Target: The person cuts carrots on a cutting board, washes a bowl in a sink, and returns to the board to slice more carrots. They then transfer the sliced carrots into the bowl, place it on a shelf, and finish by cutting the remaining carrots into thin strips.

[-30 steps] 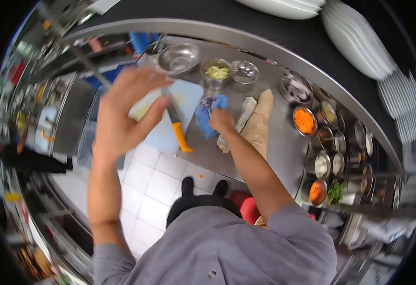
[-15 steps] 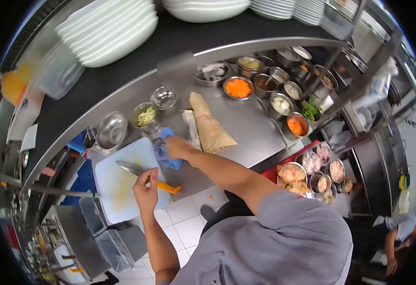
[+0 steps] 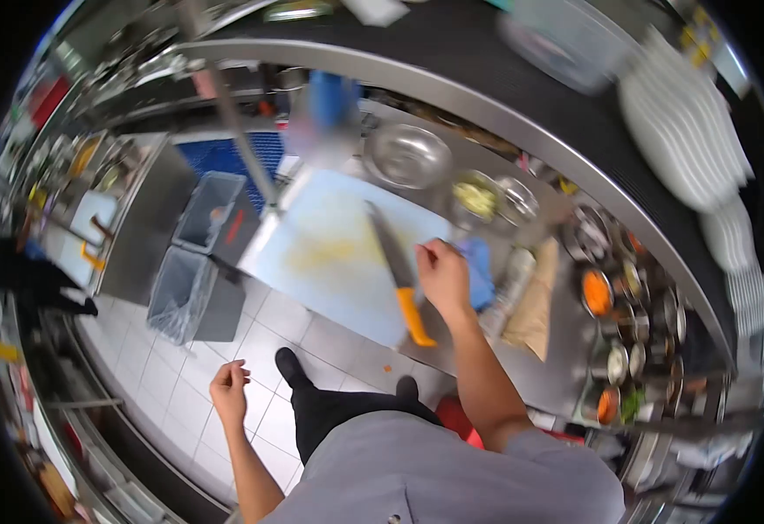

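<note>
My right hand (image 3: 445, 278) is above the right edge of a pale blue cutting board (image 3: 347, 306), fingers curled in and nothing visible in them. A blue cloth (image 3: 480, 278) lies beside that hand, partly hidden by it. On the board rests a knife (image 3: 408, 306) with an orange handle, its blade pointing away from me. My left hand (image 3: 230, 391) hangs over the tiled floor, clear of the board, fingers loosely bent and a little apart, holding nothing. Yellow stains mark the board.
Beyond the board are a steel bowl (image 3: 406, 157) and a pot of chopped pale-green vegetable (image 3: 476, 199). A brown paper package (image 3: 535, 310) lies right of the cloth. Grey bins (image 3: 181, 293) stand at left; a metal shelf edge (image 3: 487, 92) runs overhead. Another person (image 3: 28, 271) stands far left.
The view has swung left, bringing the bins and floor in. My right hand has come off the blue cloth. My left hand has moved from above the knife out over the floor.
</note>
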Motion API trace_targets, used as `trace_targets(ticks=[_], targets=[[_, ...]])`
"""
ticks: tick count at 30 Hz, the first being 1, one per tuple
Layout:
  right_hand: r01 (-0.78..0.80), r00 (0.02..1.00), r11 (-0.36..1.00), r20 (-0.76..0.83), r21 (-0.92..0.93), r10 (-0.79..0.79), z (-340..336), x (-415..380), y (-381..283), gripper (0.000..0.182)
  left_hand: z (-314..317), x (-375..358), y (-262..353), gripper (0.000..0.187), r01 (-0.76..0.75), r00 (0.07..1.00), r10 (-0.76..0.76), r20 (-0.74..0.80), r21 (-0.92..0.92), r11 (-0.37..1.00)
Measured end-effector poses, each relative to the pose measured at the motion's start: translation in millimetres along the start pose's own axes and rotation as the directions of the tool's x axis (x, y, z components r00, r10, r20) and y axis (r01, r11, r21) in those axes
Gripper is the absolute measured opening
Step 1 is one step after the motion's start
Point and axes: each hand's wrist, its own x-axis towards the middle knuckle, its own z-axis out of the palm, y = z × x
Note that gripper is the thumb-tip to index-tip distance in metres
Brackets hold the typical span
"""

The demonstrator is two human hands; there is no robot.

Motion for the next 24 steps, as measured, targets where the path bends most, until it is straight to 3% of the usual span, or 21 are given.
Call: trace_targets(ticks=[3, 5, 6, 8, 9, 10, 12, 14, 16, 19, 21, 24], targets=[[-0.066, 0.994, 0.982, 0.102, 0.178, 0.048, 38.2, 0.7, -79.1, 0.019, -80.1, 55.1, -13.1, 0.026, -0.015, 0.988, 0.018, -0.153, 0.018, 1.0], [0.154, 0.976, 0.929, 0.092, 0.338, -0.196, 79.7, 10.4, -117.5, 0.019, -132.5, 107.6, -36.4, 0.027, -0.007, 0.982, 0.017, -0.191, 0.055, 0.998], [0.167, 0.977, 0.921, 0.068, 0.352, -0.203, 107.3, 24.2, -136.1, 0.019, -149.8, 137.5, -48.6, 0.027, 0.016, 0.979, 0.003, -0.205, 0.092, 0.996], [-0.022, 0.991, 0.952, 0.135, 0.305, -0.021, 149.8, 38.6, -168.2, 0.02, -173.7, 191.5, -64.5, 0.021, 0.082, 0.982, -0.05, -0.181, 0.174, 0.981], [-0.136, 0.981, 0.946, 0.171, 0.294, 0.088, 171.8, 50.6, -180.4, 0.033, -179.9, 218.7, -68.8, 0.02, 0.075, 0.992, -0.05, -0.118, 0.221, 0.972], [-0.134, 0.982, 0.949, 0.163, 0.286, 0.09, 196.2, 62.7, -188.3, 0.033, -181.9, 243.7, -67.2, 0.02, 0.062, 0.997, -0.051, -0.049, 0.266, 0.962], [-0.061, 0.993, 0.976, -0.086, 0.211, 0.08, 233.0, 84.5, -198.8, 0.046, -173.8, 289.6, -55.8, 0.019, -0.025, 0.997, 0.008, 0.072, 0.248, 0.968], [-0.069, 0.989, 0.976, -0.114, 0.206, 0.094, 248.7, 107.4, -218.3, 0.051, -158.3, 333.4, -22.8, 0.019, -0.175, 0.963, 0.103, 0.249, 0.29, 0.941], [-0.294, 0.945, 0.926, -0.073, 0.236, 0.319, 253.8, 120.8, -220.7, 0.047, -133.9, 368.6, 5.9, 0.019, -0.213, 0.926, 0.136, 0.353, 0.19, 0.958], [-0.325, 0.942, 0.938, -0.041, 0.118, 0.332, 245.7, 120.5, -222.5, 0.037, -79.1, 416.9, 21.2, 0.021, -0.212, 0.87, 0.174, 0.462, 0.03, 0.977], [-0.212, 0.97, 0.944, -0.066, 0.255, 0.236, 252.9, 118.8, -203.2, 0.031, -44.9, 445.9, 28.0, 0.022, -0.202, 0.79, 0.138, 0.598, 0.042, 0.978], [-0.411, 0.907, 0.811, 0.094, 0.416, 0.411, 251.6, 128.5, -217.4, 0.021, -9.9, 501.8, 57.1, 0.024, -0.261, 0.701, 0.166, 0.693, 0.033, 0.965]])
